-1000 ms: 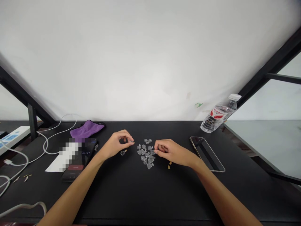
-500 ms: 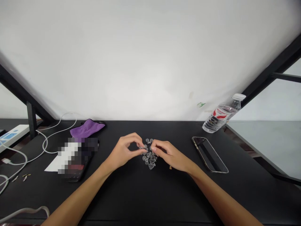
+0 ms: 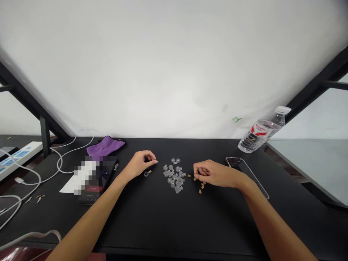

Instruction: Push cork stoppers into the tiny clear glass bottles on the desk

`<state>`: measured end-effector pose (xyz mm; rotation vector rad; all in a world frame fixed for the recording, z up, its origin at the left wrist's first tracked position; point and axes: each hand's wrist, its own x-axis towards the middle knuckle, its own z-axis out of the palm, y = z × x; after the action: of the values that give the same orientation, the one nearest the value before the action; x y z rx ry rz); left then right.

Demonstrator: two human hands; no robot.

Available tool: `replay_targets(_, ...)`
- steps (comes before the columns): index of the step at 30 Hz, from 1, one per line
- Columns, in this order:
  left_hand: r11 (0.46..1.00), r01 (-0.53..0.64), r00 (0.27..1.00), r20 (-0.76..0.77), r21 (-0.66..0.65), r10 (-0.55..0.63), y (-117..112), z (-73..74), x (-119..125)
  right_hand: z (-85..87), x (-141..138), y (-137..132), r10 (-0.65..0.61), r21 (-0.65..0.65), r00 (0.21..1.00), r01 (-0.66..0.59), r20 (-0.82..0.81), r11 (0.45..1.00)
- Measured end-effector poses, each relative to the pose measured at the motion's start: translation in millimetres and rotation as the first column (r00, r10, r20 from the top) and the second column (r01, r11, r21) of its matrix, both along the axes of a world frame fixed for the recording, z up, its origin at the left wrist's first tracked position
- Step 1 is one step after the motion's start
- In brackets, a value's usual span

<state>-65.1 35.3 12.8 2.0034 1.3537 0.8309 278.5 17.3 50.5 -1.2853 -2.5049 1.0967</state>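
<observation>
**A:** What's on the worktop (image 3: 163,226), seen from the head camera?

**B:** Two bare hands, with a loose heap of clear glass bulb vials (image 3: 174,176) between them, well apart from both.

**A:** And the left hand (image 3: 140,165)?

**B:** Its grip is narrow, with the thumb and fingertips (image 3: 155,162) drawn together, though I can't tell if anything sits in it. Just below lies a lone glass vial (image 3: 147,174) with a tan stopper, apart from the heap.

**A:** And the right hand (image 3: 213,174)?

**B:** Also narrow, the fingers (image 3: 198,173) curled in, right beside a scatter of tan cork stoppers (image 3: 200,185) (too tiny to read closely). Whether one is in the grip, I can't tell.

**A:** What's further out?

**B:** To the right, a smartphone (image 3: 246,176) lies under the forearm, past it a tilted plastic water bottle (image 3: 261,131). To the left are a purple cloth (image 3: 105,146), a partly pixelated phone (image 3: 94,195) on white paper (image 3: 69,188), a white cable (image 3: 58,159) and a power strip (image 3: 19,159).
</observation>
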Motion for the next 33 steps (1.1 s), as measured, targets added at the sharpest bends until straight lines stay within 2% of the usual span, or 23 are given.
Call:
replay_targets(5, 0.999, 0.044, 0.999, -0.015, -0.03, -0.044, -1.6, 6.6, -3.2, -0.5, 3.2, -1.0, 0.012, -0.012, 0.999, -0.012, 0.047, 1.0)
replay_targets(8, 0.992, 0.094, 0.995, -0.016, -0.079, -0.095, -1.7, 13.3, -15.0, 1.1, 4.9, -1.9, 0.013, -0.009, 0.996, -0.013, 0.085, 1.0)
replay_targets(11, 0.989, 0.114, 0.989, -0.081, -0.095, -0.122, -1.6, 20.1, -30.6, 2.4, 7.3, -2.1, 0.01, -0.012, 0.995, -0.009, 0.1, 1.0)
replay_targets(15, 0.963, 0.154, 0.977, -0.112, -0.22, -0.181, -2.7, 26.9, -40.2, 3.5, 8.2, -0.9, -0.01, 0.016, 0.998, 0.009, 0.059, 1.0)
replay_targets(18, 0.958, 0.172, 0.984, -0.014, -0.229, -0.18, -6.0, 30.0, -33.1, 4.6, -0.2, -2.2, -0.044, 0.092, 0.999, 0.047, -0.03, 0.995)
replay_targets(21, 0.958, 0.214, 0.969, 0.166, -0.191, -0.183, -12.5, 31.3, -15.6, 5.4, -17.1, -8.0, -0.055, 0.126, 0.989, 0.072, -0.136, 0.989)
replay_targets(24, 0.95, 0.266, 0.921, 0.333, -0.162, -0.201, -22.0, 29.3, 8.0, 5.8, -35.9, -16.6, -0.042, 0.084, 0.971, 0.063, -0.236, 0.995)
replay_targets(27, 0.922, 0.347, 0.84, 0.494, -0.17, -0.225, -32.2, 24.1, 30.5, 5.9, -50.5, -24.7, -0.038, 0.034, 0.949, 0.052, -0.313, 0.998)
replay_targets(33, 0.889, 0.43, 0.729, 0.641, -0.156, -0.24, -42.3, 15.2, 50.3, 3.9, -62.5, -30.8, -0.028, 0.032, 0.924, 0.044, -0.381, 0.999)
